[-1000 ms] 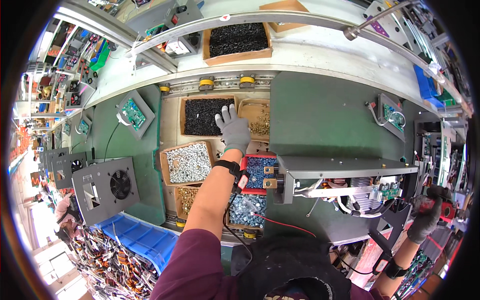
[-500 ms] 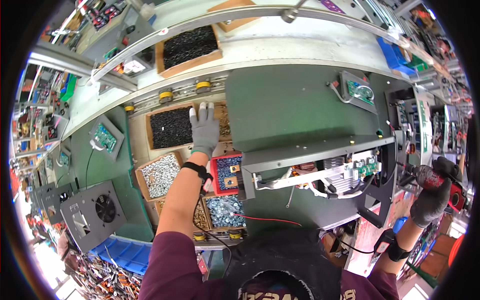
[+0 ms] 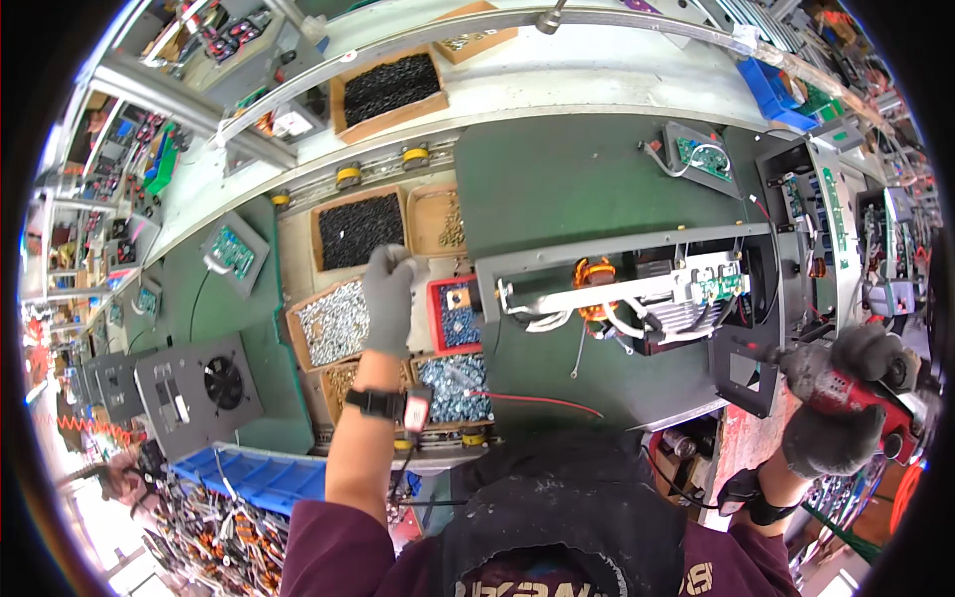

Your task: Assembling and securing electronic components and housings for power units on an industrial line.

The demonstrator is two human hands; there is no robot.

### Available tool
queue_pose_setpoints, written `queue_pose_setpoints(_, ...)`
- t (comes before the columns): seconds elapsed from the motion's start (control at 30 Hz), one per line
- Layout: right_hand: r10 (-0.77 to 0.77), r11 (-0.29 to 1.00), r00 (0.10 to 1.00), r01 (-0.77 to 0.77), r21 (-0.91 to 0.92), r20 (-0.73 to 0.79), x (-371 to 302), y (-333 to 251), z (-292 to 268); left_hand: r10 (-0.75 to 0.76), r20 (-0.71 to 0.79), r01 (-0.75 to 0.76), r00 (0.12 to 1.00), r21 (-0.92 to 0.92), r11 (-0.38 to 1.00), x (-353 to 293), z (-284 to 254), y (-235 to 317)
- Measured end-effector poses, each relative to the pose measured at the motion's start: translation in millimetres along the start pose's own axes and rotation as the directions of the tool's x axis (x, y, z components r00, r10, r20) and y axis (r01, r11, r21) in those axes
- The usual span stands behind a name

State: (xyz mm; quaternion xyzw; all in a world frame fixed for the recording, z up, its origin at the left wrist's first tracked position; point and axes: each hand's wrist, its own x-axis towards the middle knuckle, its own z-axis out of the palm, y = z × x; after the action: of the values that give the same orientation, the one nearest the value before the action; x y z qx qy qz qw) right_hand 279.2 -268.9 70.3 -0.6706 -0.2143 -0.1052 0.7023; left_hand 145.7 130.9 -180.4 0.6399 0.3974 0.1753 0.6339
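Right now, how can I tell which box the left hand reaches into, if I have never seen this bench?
Start at the green work mat and look along its left edge, where open boxes of small parts sit in a cluster. The grey-gloved left hand has its fingers at the brown cardboard box of black screws. The neighbouring boxes hold silver or brass-coloured parts instead.

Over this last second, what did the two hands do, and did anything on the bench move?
The left hand drew back from the tray of black screws toward the tray of silver screws, its fingers now curled at the black tray's near edge. The right hand kept its grip on the red power screwdriver, off to the right. Trays and metal chassis stayed put.
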Motion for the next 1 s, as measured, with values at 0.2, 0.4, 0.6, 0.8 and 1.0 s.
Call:
queue_pose_setpoints(0.2,-0.039,0.933,0.991,-0.009,0.36,0.126,-35.2,-1.9,58.6,-0.192,0.46,0.426,0.867,-0.485,0.763,-151.2,2.6,24.8)
queue_pose_setpoints(0.4,0.011,0.893,0.979,-0.101,0.439,0.203,-69.2,-7.3,101.9,-0.194,0.62,0.563,0.76,-0.479,0.673,-203.0,34.3,57.3)
queue_pose_setpoints(0.6,0.135,0.924,0.925,-0.246,0.291,0.355,-85.4,-21.5,96.3,-0.18,0.634,0.546,0.752,-0.447,0.709,-218.3,46.5,71.0)
queue_pose_setpoints(0.8,-0.038,0.958,0.879,-0.104,0.268,0.476,-85.0,-14.8,75.6,-0.212,0.67,0.598,0.711,-0.419,0.683,-224.2,56.8,67.8)
queue_pose_setpoints(1.0,0.147,0.931,0.873,-0.281,0.234,0.466,-93.8,-20.2,53.5,-0.231,0.706,0.64,0.67,-0.39,0.662,-224.5,65.8,63.5)
